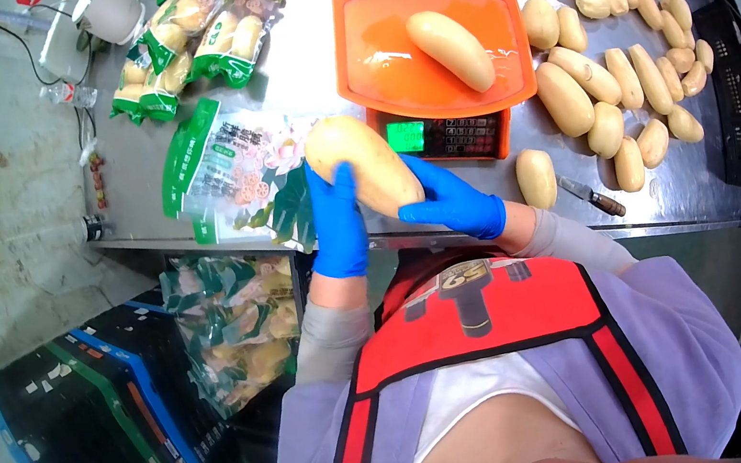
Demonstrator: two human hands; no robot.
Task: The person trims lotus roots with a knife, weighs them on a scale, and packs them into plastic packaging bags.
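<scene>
A large, pale lotus root segment [362, 163] is held between my two blue-gloved hands, above the table's near edge. My left hand [337, 222] grips its left side, thumb across the surface. My right hand [455, 202] is closed around its lower right end. Just beyond, an orange tray [361, 78] sits on a digital scale [462, 135] with a lit green display. One lotus root segment [451, 51] lies on that tray. Left of my hands, a flat printed plastic bag [230, 171] with a green top lies on the table.
Several lotus root segments [606, 128] spread over the steel table's right side. A knife [592, 195] lies near the front edge. Filled bags [228, 36] are piled at the back left. More filled bags [240, 325] fill a crate below, beside stacked dark crates [79, 413].
</scene>
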